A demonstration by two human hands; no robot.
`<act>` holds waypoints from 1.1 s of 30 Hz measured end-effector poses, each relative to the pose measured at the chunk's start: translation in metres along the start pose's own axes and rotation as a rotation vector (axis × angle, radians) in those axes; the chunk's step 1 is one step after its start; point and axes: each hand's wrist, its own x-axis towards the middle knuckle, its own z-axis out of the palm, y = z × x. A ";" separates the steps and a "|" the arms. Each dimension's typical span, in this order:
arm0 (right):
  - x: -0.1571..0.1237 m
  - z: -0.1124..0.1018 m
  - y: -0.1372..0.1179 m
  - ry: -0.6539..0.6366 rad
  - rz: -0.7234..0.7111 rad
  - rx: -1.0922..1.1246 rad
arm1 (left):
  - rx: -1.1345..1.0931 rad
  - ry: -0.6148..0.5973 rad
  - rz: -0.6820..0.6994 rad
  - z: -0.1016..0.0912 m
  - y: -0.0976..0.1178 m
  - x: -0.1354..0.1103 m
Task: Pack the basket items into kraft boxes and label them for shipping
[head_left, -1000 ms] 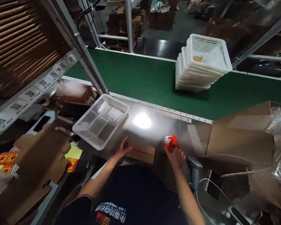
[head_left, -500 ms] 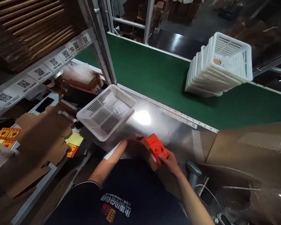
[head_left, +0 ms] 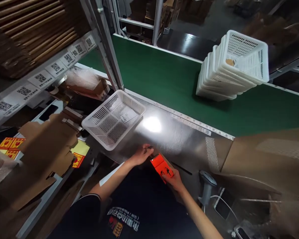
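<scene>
My right hand (head_left: 173, 181) grips a bright orange box (head_left: 162, 167) with dark figures printed on it, held close to my body above the metal bench. Just off the box's upper left end is my left hand (head_left: 143, 155). Its fingers are closed around a small dark thing, too blurred to name. A white paper strip (head_left: 111, 174) shows by my left forearm. Beyond my left hand a white perforated basket (head_left: 106, 143) rests on the bench, a labelled paper (head_left: 129, 115) lying in it.
A green conveyor belt (head_left: 159, 73) runs behind the metal bench (head_left: 174, 132), bearing stacked white baskets (head_left: 214, 78). A barcode scanner (head_left: 207, 186) stands at right, near a large carton (head_left: 266, 156). Flattened cardboard (head_left: 48, 146) lies left, under a shelf of folded cartons (head_left: 37, 30).
The orange box has shifted slightly down and left and turned in my right hand. My left hand, blurred before, now shows clearly beside it. A dark thin strip has come into view on the bench.
</scene>
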 end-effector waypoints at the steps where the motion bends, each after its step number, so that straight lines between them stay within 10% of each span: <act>1: 0.000 0.000 -0.002 -0.001 -0.015 0.000 | 0.007 -0.029 0.010 0.000 0.005 -0.003; 13: 0.001 0.004 -0.006 -0.003 0.040 -0.038 | 0.168 -0.030 0.064 0.008 0.003 0.009; 19: -0.005 -0.006 -0.033 -0.019 0.095 -0.231 | 0.278 0.233 0.032 -0.027 -0.009 0.032; 24: -0.006 -0.014 -0.036 -0.012 0.165 -0.285 | 0.325 0.141 -0.006 -0.049 -0.026 0.048; 33: -0.004 -0.008 -0.044 -0.017 0.238 -0.135 | 0.390 0.037 -0.051 -0.016 -0.052 0.049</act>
